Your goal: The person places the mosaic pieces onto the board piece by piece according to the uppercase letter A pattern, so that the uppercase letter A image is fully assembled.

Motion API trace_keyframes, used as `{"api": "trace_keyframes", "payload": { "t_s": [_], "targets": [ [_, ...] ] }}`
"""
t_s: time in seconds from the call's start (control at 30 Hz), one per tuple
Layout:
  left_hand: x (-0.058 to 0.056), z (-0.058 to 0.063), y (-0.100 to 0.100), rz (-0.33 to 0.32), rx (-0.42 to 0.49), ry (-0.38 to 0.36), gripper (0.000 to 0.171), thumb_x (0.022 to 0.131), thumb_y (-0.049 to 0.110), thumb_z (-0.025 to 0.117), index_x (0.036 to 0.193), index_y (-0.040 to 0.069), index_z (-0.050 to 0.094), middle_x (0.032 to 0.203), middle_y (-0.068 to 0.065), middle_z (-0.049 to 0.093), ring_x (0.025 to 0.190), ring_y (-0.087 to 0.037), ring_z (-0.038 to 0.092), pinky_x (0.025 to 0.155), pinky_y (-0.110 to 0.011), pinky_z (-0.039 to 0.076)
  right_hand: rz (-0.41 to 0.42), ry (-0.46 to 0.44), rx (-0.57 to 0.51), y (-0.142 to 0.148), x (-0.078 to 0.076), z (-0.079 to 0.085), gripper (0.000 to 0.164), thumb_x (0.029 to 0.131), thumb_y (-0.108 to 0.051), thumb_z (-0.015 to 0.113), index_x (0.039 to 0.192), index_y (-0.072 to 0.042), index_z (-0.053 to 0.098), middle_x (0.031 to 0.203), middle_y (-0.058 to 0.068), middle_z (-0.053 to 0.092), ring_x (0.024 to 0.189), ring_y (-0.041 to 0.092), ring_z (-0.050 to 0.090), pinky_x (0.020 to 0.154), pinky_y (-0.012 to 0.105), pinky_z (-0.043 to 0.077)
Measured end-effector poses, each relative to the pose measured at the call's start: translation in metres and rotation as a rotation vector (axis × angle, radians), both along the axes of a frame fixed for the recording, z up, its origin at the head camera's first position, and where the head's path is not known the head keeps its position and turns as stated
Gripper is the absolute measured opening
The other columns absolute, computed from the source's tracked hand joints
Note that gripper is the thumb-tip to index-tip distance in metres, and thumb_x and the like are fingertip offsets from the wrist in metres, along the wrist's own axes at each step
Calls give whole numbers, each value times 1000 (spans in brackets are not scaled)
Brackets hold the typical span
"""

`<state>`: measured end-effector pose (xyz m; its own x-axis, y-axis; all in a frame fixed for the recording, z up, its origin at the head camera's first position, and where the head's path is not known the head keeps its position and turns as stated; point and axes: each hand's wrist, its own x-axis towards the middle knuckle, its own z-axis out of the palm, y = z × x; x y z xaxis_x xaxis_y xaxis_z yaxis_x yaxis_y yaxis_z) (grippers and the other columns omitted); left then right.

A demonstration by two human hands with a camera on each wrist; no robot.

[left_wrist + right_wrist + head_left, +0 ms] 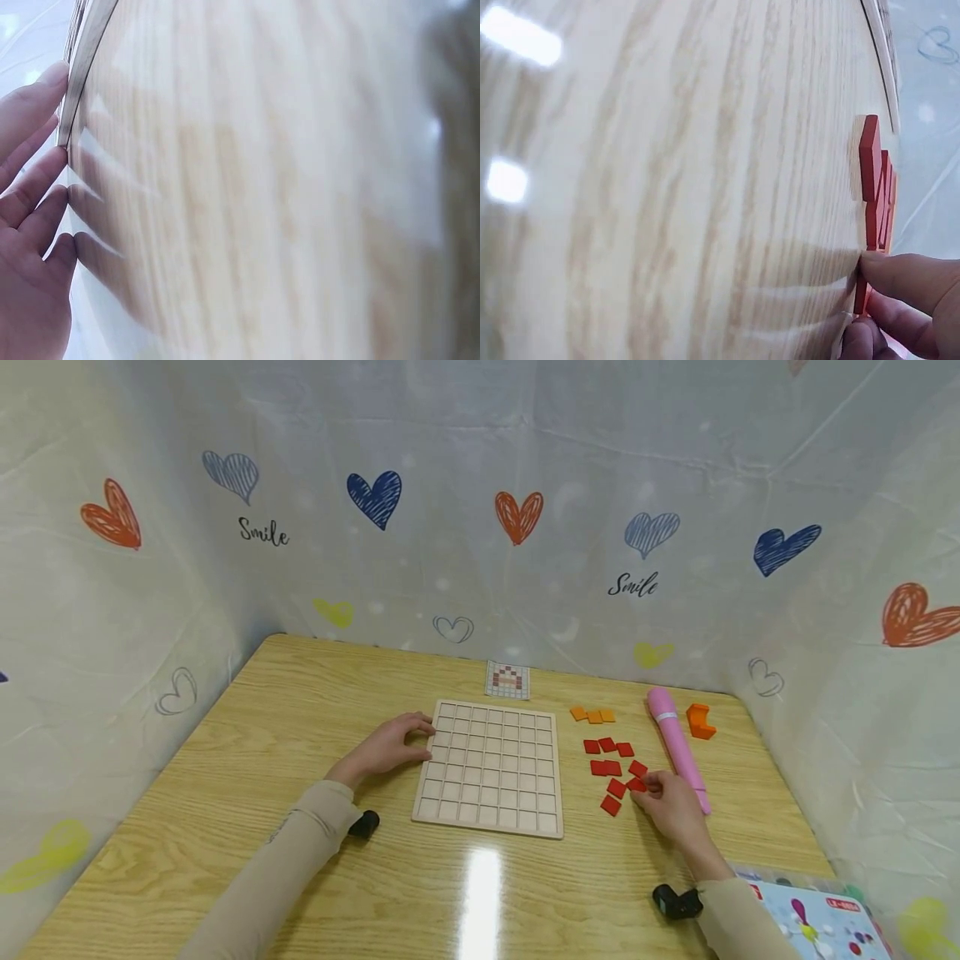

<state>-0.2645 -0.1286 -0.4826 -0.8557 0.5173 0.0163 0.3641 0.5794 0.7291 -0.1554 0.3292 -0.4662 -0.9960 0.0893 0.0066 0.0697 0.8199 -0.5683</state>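
A square wooden grid board with bare cells lies in the middle of the table. At its left edge rests my left hand, thumb and fingertips spread along the rim; the left wrist view shows the fingertips against the board's side. To the right of the board, several red square tiles lie scattered flat. Among them, my right hand pinches one red tile between thumb and fingers. The right wrist view has the thumb on that tile's edge, down at the table surface.
Orange tiles lie behind the red ones. A pink stick-shaped object and an orange bracket-like piece are at the right. A pattern card lies behind the board, and a printed box sits at the near right corner.
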Motion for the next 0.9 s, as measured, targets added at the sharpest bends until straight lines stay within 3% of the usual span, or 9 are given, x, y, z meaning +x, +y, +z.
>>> {"api": "trace_keyframes", "payload": {
  "t_s": [0.33,0.57,0.73,0.9],
  "targets": [
    [-1,-1,1,2,-19,6,41,89,18,73,126,3,63,145,-15,47,145,-36,25,118,-50,19,93,47,58,-2,-4,6,27,90,-4,67,106,17,59,97,27,65,88,37,63,81,51,53],
    [0,0,0,-4,-21,19,40,90,17,72,126,2,62,144,-16,48,144,-38,25,118,-51,21,154,66,76,-20,-18,28,30,92,-9,66,114,12,63,109,26,66,86,31,63,77,45,54],
    [-1,0,-1,-8,-20,24,40,90,17,73,126,3,62,144,-16,48,144,-37,25,118,-50,21,193,7,-12,-44,-33,41,34,94,-14,65,122,6,61,119,24,61,93,30,65,77,41,56],
    [-1,0,0,-15,-23,33,40,89,17,73,126,3,62,144,-16,49,144,-38,25,118,-51,21,232,-16,-126,-71,-49,44,34,96,-14,64,125,2,60,119,20,62,96,29,68,72,37,56]
  ]
}}
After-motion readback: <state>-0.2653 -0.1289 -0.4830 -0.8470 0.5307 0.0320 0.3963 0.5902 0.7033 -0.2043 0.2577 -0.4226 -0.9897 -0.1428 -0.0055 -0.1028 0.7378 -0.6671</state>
